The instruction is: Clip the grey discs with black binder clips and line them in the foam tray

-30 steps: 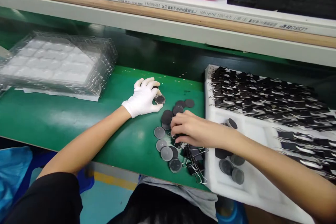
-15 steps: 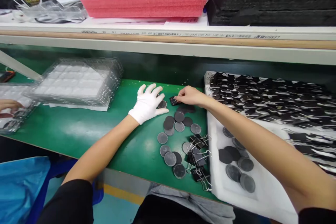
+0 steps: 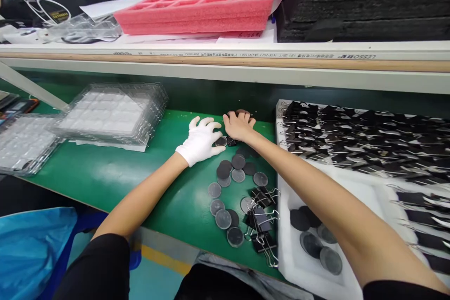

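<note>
My left hand (image 3: 202,142), in a white glove, rests on the green table with its fingers spread beside a dark round disc (image 3: 221,141). A small black clip (image 3: 232,141) lies between my two hands. My bare right hand (image 3: 240,125) is stretched past that clip, fingers apart, close to brownish discs (image 3: 242,112) near the table's back wall. Nothing shows in its grasp. Several grey and black discs (image 3: 223,219) are scattered in front of the hands, next to a pile of black binder clips (image 3: 260,219).
A white foam tray (image 3: 285,258) holding discs and rows of black clips stands at the right. Clear plastic trays (image 3: 105,115) are stacked at the left. Above runs a shelf (image 3: 225,72) with pink foam (image 3: 197,21) and black foam (image 3: 358,4).
My right hand has let go of the black clip, opened its fingers and reached to the back. The other person's hand at the far left has gone from view. The camera has shifted slightly.
</note>
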`<state>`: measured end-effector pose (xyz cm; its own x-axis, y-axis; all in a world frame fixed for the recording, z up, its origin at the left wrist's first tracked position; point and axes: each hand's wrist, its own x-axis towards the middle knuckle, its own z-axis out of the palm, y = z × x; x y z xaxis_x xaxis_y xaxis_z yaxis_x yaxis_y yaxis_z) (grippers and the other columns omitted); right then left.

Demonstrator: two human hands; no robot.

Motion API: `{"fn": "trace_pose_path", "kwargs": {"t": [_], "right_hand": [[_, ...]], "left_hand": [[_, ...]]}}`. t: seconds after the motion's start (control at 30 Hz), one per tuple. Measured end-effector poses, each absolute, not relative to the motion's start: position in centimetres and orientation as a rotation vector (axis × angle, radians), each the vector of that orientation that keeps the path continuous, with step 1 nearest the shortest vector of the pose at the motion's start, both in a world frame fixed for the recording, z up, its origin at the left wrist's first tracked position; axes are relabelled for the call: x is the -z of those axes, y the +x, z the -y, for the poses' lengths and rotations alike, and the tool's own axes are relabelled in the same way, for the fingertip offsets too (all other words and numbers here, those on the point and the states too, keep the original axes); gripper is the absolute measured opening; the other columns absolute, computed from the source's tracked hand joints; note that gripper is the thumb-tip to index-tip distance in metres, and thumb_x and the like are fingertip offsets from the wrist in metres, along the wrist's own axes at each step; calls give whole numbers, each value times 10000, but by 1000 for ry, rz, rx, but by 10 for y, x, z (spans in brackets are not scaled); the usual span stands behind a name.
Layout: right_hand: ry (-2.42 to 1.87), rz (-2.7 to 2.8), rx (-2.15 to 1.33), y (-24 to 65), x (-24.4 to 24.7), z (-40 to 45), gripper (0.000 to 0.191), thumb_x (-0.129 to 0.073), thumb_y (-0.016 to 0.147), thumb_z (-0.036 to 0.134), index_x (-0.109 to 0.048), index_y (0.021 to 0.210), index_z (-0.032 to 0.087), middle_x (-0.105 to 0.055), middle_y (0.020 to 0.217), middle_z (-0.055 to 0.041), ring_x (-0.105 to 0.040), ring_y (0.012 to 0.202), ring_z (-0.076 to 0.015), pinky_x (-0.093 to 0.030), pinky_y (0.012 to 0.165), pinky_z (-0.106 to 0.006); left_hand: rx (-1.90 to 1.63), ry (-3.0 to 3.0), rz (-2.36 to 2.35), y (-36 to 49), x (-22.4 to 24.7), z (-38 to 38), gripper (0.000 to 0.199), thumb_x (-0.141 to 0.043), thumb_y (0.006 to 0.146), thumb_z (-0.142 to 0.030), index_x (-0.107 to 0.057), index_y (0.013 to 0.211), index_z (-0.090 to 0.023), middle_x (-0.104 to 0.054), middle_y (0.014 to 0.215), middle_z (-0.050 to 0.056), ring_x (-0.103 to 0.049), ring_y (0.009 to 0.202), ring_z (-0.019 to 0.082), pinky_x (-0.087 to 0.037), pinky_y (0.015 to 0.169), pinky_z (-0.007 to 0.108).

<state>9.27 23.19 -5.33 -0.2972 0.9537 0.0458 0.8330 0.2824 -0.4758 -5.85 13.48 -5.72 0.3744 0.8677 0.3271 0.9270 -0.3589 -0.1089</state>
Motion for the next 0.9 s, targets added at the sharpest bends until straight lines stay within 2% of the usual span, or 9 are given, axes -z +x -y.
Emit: {"fn": "trace_pose_path", "kwargs": {"t": [0.1, 0.2, 0.67, 0.9], "right_hand": [[-1643, 2242, -513, 92, 62, -234, 621, -160, 1059, 521, -487, 1471, 192, -309, 1640, -210, -232, 1529, -414, -229, 1178, -678], [-1635, 2256, -492, 97, 66, -234, 626, -148, 1064, 515, -451, 1507, 194, -277, 1664, -189, -182, 1552, -381, -179, 1208, -659], [-1585, 2180, -413, 107, 81, -236, 589, -116, 1068, 467, -512, 1419, 208, -376, 1595, -178, -232, 1520, -355, -191, 1181, -654], [-1612, 2185, -430, 108, 81, -237, 542, -154, 1070, 433, -505, 1411, 200, -364, 1602, -184, -230, 1525, -356, -168, 1191, -657]], "left_hand": [[324, -2366, 1612, -57, 59, -134, 359, -646, 879, -556, -765, 1069, -276, -670, 1346, 75, -482, 1390, 348, -196, 1223, 624], [338, -2371, 1622, -58, 62, -134, 367, -637, 888, -541, -744, 1098, -260, -667, 1359, 79, -477, 1411, 338, -200, 1231, 597], [306, -2451, 1588, -57, 66, -141, 378, -639, 909, -510, -684, 1172, -242, -666, 1358, 82, -472, 1424, 322, -201, 1230, 566], [285, -2415, 1613, -59, 64, -143, 472, -655, 882, -617, -702, 1151, -232, -622, 1392, 121, -448, 1420, 359, -200, 1213, 603]]}}
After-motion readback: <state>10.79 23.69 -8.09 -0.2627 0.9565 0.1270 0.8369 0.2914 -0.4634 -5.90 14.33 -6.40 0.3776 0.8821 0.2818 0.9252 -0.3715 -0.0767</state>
